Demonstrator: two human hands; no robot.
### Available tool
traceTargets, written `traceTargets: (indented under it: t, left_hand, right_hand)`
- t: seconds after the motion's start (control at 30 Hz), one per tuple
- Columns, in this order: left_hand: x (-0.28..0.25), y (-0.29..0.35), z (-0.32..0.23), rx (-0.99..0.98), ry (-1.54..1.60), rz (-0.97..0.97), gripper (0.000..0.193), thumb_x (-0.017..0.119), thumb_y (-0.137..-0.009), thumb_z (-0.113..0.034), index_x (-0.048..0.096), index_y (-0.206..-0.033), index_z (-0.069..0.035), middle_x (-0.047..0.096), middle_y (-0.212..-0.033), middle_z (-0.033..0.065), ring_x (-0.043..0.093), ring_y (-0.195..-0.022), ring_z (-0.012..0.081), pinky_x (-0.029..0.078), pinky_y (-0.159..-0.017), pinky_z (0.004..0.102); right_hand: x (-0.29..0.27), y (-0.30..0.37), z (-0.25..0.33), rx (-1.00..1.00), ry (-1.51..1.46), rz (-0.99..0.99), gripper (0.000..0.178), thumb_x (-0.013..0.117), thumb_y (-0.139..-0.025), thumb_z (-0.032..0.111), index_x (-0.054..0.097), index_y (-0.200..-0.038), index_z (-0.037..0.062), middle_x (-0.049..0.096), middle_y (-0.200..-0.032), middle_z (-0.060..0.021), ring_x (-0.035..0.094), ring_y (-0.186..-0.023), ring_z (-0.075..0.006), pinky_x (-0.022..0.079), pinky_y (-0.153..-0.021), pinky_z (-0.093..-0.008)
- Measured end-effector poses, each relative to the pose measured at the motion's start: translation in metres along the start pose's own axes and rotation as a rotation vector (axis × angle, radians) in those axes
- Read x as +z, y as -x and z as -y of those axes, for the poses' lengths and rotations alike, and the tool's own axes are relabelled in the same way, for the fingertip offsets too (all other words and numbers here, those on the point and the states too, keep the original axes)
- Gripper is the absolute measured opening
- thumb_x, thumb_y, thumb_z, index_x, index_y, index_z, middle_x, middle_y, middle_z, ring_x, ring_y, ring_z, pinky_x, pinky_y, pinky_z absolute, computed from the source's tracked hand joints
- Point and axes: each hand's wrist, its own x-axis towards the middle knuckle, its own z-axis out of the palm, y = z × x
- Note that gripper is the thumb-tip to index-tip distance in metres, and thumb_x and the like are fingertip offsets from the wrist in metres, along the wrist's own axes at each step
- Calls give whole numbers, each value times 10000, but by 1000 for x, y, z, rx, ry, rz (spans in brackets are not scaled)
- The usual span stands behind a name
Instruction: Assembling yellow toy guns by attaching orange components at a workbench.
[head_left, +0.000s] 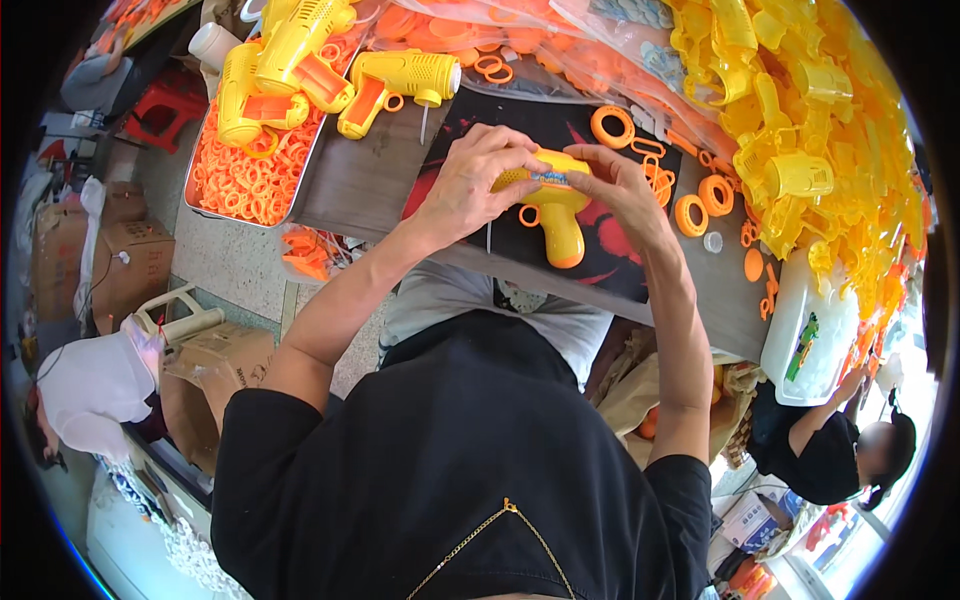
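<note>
A yellow toy gun [562, 238] lies on the dark mat [455, 160] in front of me, its handle pointing toward me. My left hand [478, 185] grips the body at its left end, thumb and fingers on either side. My right hand [622, 188] holds the other end, its thumb against the near side. Between my thumbs a small blue printed label [550, 179] shows on the body. An orange ring-shaped trigger [529, 215] sticks out just left of the handle. Fingers partly cover the upper body.
Several yellow toy guns rest at the far left, above a metal tray [188, 195] of small orange parts. Orange rings [691, 215] lie right of the mat. A heap of yellow shells [800, 175] and a white bin [810, 340] stand at right. Other people are nearby.
</note>
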Motion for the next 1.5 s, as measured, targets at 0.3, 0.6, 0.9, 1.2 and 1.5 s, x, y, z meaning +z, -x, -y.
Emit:
traceTargets:
  t: [0.3, 0.6, 0.9, 1.2, 1.5]
  left_hand:
    - [-3, -7, -3, -11, 215, 107, 203, 730, -868, -103, 738, -1071, -95, 675, -1146, 56, 613, -1072, 238, 470, -966, 362]
    - [-121, -23, 138, 61, -676, 245, 765, 514, -784, 14, 364, -1527, -91, 387, -1503, 185, 305, -1444, 367, 153, -1231, 503]
    - [-117, -64, 138, -33, -695, 517, 781, 661, -740, 16, 424, -1478, -77, 482, -1384, 184, 440, -1311, 365, 299, -1154, 450]
    - [-110, -58, 49, -262, -415, 246, 692, 753, -713, -64, 473, -1345, -28, 557, -1299, 170, 499, -1282, 300, 396, -1080, 411]
    - [-72, -42, -24, -33, -23, -24, 717, 940, -638, -160, 542, -1221, -32, 578, -1089, 91, 570, -1077, 257, 460, -965, 392]
  right_hand:
    - [23, 44, -44, -250, 357, -236, 696, 779, -853, 105, 418, -1440, 3, 576, -1291, -120, 575, -1179, -199, 481, -1004, -339]
    - [33, 262, -61, 90, -465, -777, 615, 743, -821, 64, 506, -1385, 6, 621, -1261, -105, 606, -1143, -178, 476, -1005, -303]
    - [-8, 441, -271, 152, -773, -1772, 464, 703, -934, 231, 543, -1331, 53, 644, -1188, -75, 631, -987, -163, 508, -831, -306]
    - [-10, 247, -118, -162, 613, -1730, 244, 649, -893, -32, 656, -1134, 3, 656, -1144, -118, 614, -1108, -248, 480, -974, -365]
    - [-59, 104, -74, -209, 1207, -1033, 292, 777, -799, 143, 691, -1072, 88, 532, -1285, -77, 477, -1197, -308, 400, -958, -445]
